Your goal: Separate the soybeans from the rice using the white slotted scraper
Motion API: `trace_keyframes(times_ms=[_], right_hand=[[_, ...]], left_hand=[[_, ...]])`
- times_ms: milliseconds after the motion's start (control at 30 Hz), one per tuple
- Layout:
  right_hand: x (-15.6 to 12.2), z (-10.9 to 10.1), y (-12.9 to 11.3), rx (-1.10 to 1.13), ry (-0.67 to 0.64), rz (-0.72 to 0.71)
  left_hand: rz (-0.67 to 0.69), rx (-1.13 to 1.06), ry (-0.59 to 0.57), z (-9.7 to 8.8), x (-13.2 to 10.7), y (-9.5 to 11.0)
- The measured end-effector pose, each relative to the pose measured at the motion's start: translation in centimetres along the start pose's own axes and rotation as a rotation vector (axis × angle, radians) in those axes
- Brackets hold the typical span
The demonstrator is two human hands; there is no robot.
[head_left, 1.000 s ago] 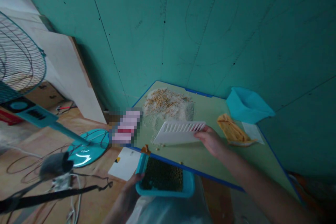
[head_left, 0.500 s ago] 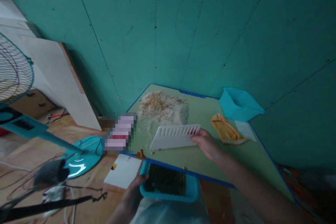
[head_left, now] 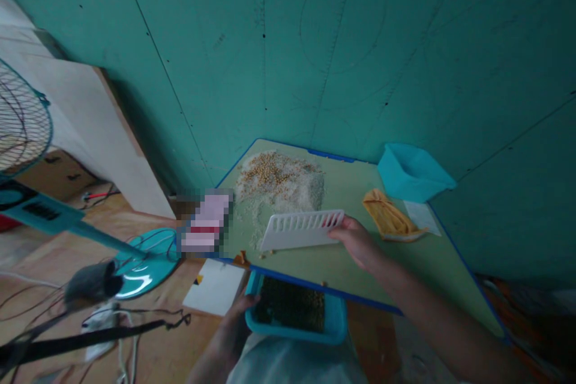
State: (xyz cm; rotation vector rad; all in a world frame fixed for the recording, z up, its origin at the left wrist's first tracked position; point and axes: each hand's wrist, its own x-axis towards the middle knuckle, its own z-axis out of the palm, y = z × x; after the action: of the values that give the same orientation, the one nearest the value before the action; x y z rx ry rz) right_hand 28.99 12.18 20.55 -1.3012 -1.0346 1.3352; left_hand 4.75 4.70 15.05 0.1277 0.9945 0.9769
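Note:
My right hand grips the right end of a white slotted plastic scraper, which stands on edge on the green table. Behind the scraper lies a heap of white grains topped with yellowish beans. A few loose beans lie in front of the scraper. My left hand holds the left side of a blue tray just below the table's near edge. The tray holds dark grains.
A second blue tray leans against the teal wall at the table's back right, with a yellow cloth and a paper slip beside it. A standing fan and cables occupy the floor at left.
The scraper and my right hand have hardly moved on the table. The blue tray in my left hand has shifted slightly to the right under the table edge.

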Motion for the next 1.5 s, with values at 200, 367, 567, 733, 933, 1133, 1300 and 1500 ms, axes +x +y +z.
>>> trace_keyframes(times_ms=[200, 367, 567, 733, 933, 1133, 1300, 1500], right_hand=[[-0.7, -0.1, 0.0, -0.009, 0.008, 0.012], [-1.4, 0.0, 0.0, -0.023, 0.014, 0.028], [-1.8, -0.1, 0.0, -0.035, 0.031, 0.038], [-2.1, -0.3, 0.0, -0.061, 0.017, 0.048], [-2.6, -0.4, -0.1, -0.025, 0.031, 0.066], [-3.6, -1.9, -0.1, 0.075, 0.098, 0.071], [-6.0, -4.0, -0.2, 0.21, 0.169, 0.1], [-8.9, -7.2, 1.1, 0.353, 0.412, 0.134]], left_hand=[[-0.048, 0.022, -0.024, -0.1, 0.2, 0.1], [-0.036, 0.084, 0.001, -0.5, 0.5, 0.1], [0.007, 0.096, -0.076, -1.7, 1.0, -0.3], [0.084, 0.076, -0.129, -2.8, 1.8, -0.4], [0.083, 0.099, -0.119, -2.8, 2.0, -0.1], [0.075, 0.092, -0.038, -1.6, 1.0, -0.2], [0.035, 0.096, 0.002, -0.6, 0.8, -0.3], [0.016, 0.045, -0.108, 0.7, 1.2, -0.4]])
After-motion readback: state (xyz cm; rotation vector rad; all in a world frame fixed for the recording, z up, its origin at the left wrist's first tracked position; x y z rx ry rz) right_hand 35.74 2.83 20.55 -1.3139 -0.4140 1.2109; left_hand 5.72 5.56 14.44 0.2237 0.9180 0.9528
